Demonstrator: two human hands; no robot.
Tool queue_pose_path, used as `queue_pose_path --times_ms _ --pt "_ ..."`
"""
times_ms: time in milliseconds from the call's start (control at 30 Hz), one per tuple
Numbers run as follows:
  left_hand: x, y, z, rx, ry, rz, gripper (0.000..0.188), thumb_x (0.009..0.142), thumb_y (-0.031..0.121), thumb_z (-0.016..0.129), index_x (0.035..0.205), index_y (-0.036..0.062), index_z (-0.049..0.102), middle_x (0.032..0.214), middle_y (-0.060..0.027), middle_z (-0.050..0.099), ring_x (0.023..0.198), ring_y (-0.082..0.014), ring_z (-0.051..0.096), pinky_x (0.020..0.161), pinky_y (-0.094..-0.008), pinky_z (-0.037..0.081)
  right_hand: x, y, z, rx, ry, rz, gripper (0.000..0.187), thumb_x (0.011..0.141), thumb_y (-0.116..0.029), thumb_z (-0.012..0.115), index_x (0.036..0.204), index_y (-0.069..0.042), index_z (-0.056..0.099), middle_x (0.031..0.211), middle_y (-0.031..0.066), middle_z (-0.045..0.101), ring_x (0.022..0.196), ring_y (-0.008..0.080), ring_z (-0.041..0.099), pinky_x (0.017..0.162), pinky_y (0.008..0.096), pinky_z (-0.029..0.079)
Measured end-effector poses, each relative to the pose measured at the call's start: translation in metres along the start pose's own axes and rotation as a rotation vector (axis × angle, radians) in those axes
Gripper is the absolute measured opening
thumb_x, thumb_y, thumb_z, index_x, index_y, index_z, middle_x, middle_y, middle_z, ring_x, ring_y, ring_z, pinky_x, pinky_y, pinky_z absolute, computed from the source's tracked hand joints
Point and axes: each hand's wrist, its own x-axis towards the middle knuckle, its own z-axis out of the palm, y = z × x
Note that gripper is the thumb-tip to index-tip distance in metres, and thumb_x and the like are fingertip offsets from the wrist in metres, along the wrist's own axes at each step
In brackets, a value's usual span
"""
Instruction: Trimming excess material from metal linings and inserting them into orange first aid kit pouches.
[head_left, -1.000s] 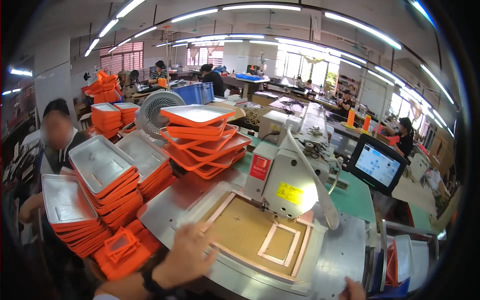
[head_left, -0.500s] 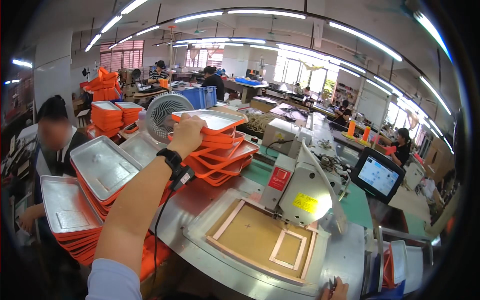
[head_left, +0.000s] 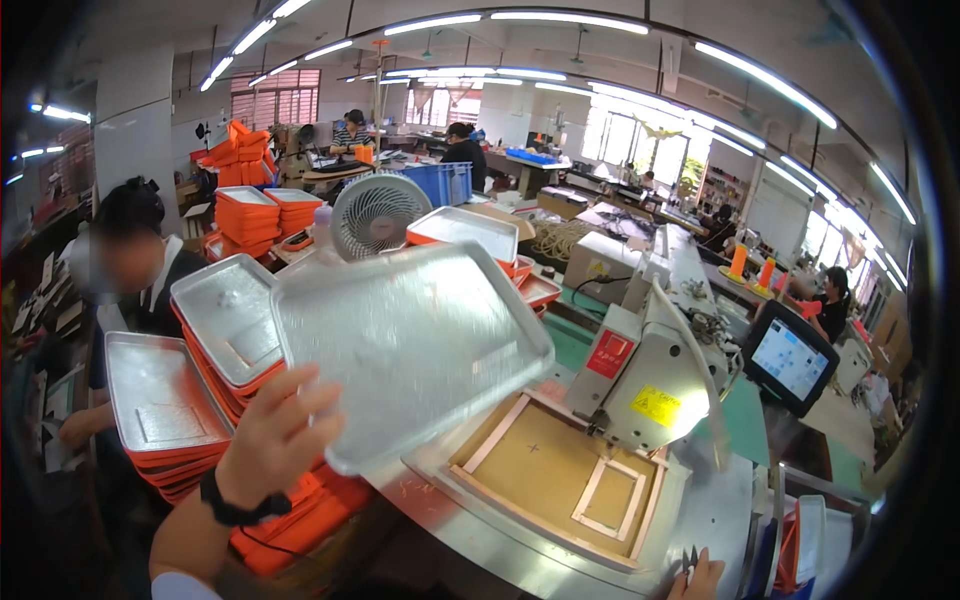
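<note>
While the left hand [head_left: 275, 435] grips a clear plastic tray [head_left: 410, 350] by its near left corner, fingers curled round the rim, the tray hangs tilted above the sewing machine bed [head_left: 700, 520]. Held at one corner only, it may slip or knock the orange tray stacks [head_left: 225, 340] to the left. Only the right hand's [head_left: 695, 578] fingertips show at the near edge, grip unclear.
</note>
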Motion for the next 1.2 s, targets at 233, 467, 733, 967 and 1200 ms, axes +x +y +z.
queue_pose_path --times_ms 233,467,733,967,1200 --pt "-0.085 0.071 -0.050 -0.143 -0.199 0.230 0.019 0.075 0.002 0.066 0.091 0.0100 0.060 0.107 -0.0105 0.063 0.102 -0.0265 0.063 0.094 -0.0383 0.056 0.013 -0.023 0.007 -0.133 0.341 -0.407 0.035 0.086 -0.009 0.062 0.120 -0.002 0.062 0.099 0.0199 0.060 0.089 0.0361 0.060 0.077 0.0434 0.049" --pt "-0.099 0.091 -0.019 -0.391 -0.181 0.020 0.031 0.078 0.002 0.068 0.108 0.0100 0.061 0.124 -0.0135 0.056 0.111 -0.0281 0.060 0.098 -0.0398 0.053 -0.010 -0.116 0.035 0.867 -0.319 -0.275 0.043 0.081 0.003 0.052 0.122 0.001 0.060 0.139 0.0180 0.043 0.107 0.0220 0.055 0.070 0.0244 0.047" --pt "-0.109 0.135 0.013 -1.926 -0.687 -1.650 0.053 0.091 0.001 0.060 0.140 -0.0036 0.041 0.141 -0.0169 0.047 0.125 -0.0301 0.053 0.103 -0.0414 0.045 -0.016 -0.126 0.056 0.692 -0.065 -0.192 0.057 0.066 0.014 0.044 0.119 0.000 0.061 0.130 0.0186 0.045 0.085 0.0192 0.051 0.061 0.0241 0.039" --pt "-0.145 0.206 0.047 -2.275 -0.678 -1.567 0.045 0.095 0.001 0.055 0.139 0.0010 0.043 0.133 -0.0149 0.054 0.124 -0.0267 0.053 0.107 -0.0445 0.044 -0.031 -0.144 0.068 0.524 -0.017 -0.295 0.052 0.071 0.010 0.052 0.120 -0.004 0.061 0.127 0.0155 0.047 0.073 0.0160 0.050 0.059 0.0269 0.040" --pt "-0.095 0.158 0.045 -1.895 -0.239 -1.817 0.058 0.084 -0.001 0.059 0.139 -0.0011 0.038 0.123 -0.0166 0.058 0.113 -0.0267 0.059 0.100 -0.0426 0.047 -0.031 -0.145 0.018 0.249 -0.094 -0.562 0.018 0.089 -0.012 0.063 0.104 -0.001 0.064 0.086 0.0122 0.059 0.070 0.0249 0.060 0.061 0.0354 0.046"
